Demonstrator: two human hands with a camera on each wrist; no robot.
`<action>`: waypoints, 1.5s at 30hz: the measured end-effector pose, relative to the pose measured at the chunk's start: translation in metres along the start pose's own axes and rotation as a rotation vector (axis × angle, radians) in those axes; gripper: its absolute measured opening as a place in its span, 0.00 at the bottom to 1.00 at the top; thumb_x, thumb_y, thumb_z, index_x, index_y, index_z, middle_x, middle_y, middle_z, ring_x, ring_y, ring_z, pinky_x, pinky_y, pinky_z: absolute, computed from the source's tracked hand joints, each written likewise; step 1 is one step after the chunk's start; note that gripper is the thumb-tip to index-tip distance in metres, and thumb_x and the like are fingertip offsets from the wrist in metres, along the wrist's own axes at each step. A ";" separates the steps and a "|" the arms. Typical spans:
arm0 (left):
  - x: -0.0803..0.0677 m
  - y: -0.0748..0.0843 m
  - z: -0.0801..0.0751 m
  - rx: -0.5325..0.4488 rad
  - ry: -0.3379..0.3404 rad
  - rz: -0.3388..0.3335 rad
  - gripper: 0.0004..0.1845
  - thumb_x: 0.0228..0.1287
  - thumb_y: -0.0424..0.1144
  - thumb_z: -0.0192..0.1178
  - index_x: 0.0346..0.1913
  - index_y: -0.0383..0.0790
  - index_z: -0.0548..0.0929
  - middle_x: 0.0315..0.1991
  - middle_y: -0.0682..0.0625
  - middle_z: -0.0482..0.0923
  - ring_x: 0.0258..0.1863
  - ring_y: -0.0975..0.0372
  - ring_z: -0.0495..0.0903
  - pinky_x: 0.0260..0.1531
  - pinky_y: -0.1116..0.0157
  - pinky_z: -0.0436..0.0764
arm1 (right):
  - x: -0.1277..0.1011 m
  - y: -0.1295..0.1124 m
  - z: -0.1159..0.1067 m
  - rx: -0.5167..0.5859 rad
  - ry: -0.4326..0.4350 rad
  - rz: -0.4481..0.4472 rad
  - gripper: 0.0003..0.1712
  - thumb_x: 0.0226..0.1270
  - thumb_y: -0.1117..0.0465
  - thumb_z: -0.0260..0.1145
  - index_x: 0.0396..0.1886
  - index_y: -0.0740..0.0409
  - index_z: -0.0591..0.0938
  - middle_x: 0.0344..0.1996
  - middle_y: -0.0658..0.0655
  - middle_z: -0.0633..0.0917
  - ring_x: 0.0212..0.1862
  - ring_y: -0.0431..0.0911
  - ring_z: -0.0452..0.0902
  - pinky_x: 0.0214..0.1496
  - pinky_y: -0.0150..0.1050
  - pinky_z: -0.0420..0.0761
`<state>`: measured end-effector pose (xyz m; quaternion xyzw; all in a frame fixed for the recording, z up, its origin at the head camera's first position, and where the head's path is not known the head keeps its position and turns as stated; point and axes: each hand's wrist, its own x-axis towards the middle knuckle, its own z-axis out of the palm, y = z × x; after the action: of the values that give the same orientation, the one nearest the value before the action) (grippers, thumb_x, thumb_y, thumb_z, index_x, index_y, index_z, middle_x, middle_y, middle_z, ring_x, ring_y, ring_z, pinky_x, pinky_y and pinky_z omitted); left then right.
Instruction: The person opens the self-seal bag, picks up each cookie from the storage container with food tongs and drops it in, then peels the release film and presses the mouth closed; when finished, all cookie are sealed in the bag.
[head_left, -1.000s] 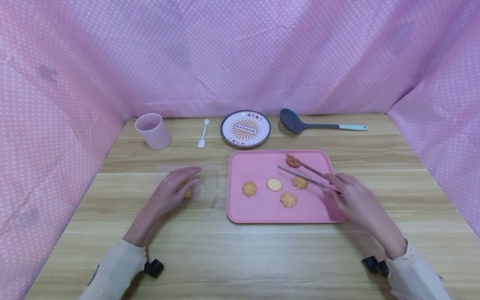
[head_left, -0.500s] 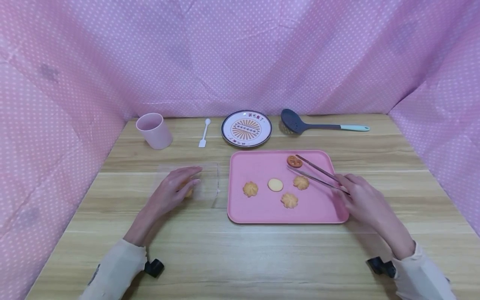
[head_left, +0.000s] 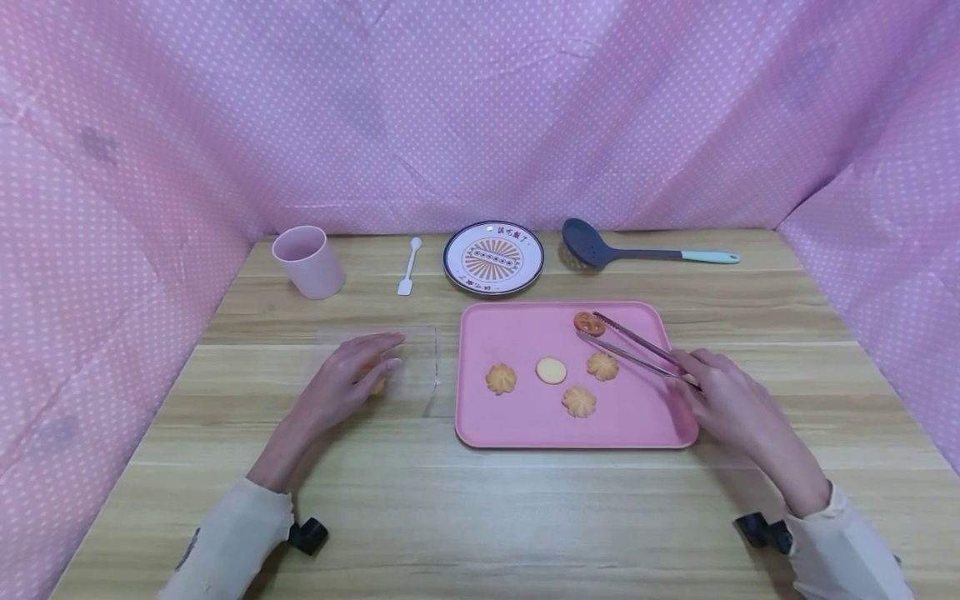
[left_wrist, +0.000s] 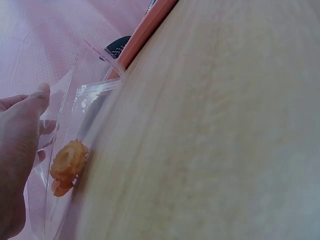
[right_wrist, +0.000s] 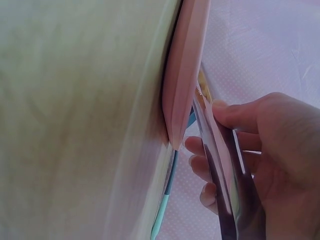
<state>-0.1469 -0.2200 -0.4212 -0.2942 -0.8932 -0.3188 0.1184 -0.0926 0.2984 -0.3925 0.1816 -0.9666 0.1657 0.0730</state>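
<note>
My right hand (head_left: 723, 396) grips metal tongs (head_left: 637, 360) over the right side of a pink tray (head_left: 517, 425). The tongs' tips stand apart, one at the right edge of a brown pretzel-shaped cookie (head_left: 588, 323), the other just below it. Three flower-shaped cookies, one of them the lower cookie (head_left: 579, 402), and a pale round cookie (head_left: 551, 371) also lie on the tray. My left hand (head_left: 352, 373) holds a clear plastic bag (left_wrist: 90, 92) left of the tray, thumb on the near side and fingers showing through the film. Inside are cookies (left_wrist: 69, 165), partly hidden in the head view.
Along the back of the wooden table (head_left: 480, 517) stand a pink cup (head_left: 309, 265), a small white spatula-like stick (head_left: 408, 267), a patterned plate (head_left: 493, 257) and a dark slotted skimmer (head_left: 588, 243) with a mint handle end. Pink dotted cloth (head_left: 480, 108) surrounds the back and sides.
My right hand and the tongs have shifted right, so the upper tip moved off the pretzel-shaped cookie to its right edge. The left hand and the bag have stayed in place.
</note>
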 end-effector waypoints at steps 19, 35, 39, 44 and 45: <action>-0.001 0.004 -0.001 0.005 -0.017 -0.030 0.19 0.75 0.33 0.63 0.65 0.36 0.82 0.64 0.43 0.80 0.66 0.47 0.76 0.66 0.44 0.73 | -0.001 0.000 -0.001 -0.021 0.006 -0.010 0.23 0.65 0.70 0.72 0.58 0.76 0.81 0.41 0.67 0.84 0.36 0.56 0.79 0.31 0.56 0.82; 0.000 0.003 -0.001 0.005 -0.005 -0.004 0.19 0.73 0.32 0.65 0.65 0.35 0.82 0.64 0.43 0.81 0.65 0.47 0.77 0.66 0.44 0.73 | 0.000 -0.002 0.001 -0.027 0.046 -0.041 0.23 0.63 0.69 0.74 0.56 0.74 0.82 0.42 0.66 0.85 0.40 0.60 0.81 0.34 0.60 0.83; 0.000 0.003 -0.001 0.010 -0.002 0.003 0.19 0.73 0.32 0.65 0.65 0.35 0.82 0.63 0.43 0.81 0.65 0.47 0.77 0.66 0.44 0.73 | 0.001 -0.003 0.001 -0.022 0.035 -0.036 0.22 0.63 0.70 0.73 0.56 0.74 0.82 0.42 0.67 0.84 0.39 0.59 0.81 0.33 0.59 0.83; 0.000 0.003 -0.001 0.015 0.001 0.012 0.19 0.73 0.31 0.65 0.65 0.35 0.82 0.63 0.43 0.81 0.65 0.47 0.77 0.66 0.44 0.73 | 0.004 -0.004 0.000 -0.010 -0.002 -0.015 0.22 0.65 0.70 0.71 0.57 0.74 0.81 0.41 0.65 0.84 0.36 0.55 0.78 0.31 0.54 0.82; 0.000 0.003 -0.001 0.016 0.001 0.015 0.19 0.73 0.31 0.65 0.64 0.35 0.82 0.63 0.43 0.81 0.65 0.46 0.77 0.65 0.44 0.73 | 0.005 -0.005 0.000 -0.008 -0.010 -0.012 0.22 0.65 0.70 0.71 0.58 0.73 0.82 0.41 0.65 0.83 0.36 0.54 0.78 0.30 0.53 0.82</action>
<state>-0.1453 -0.2186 -0.4189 -0.2999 -0.8933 -0.3110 0.1235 -0.0951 0.2929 -0.3901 0.1877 -0.9665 0.1607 0.0697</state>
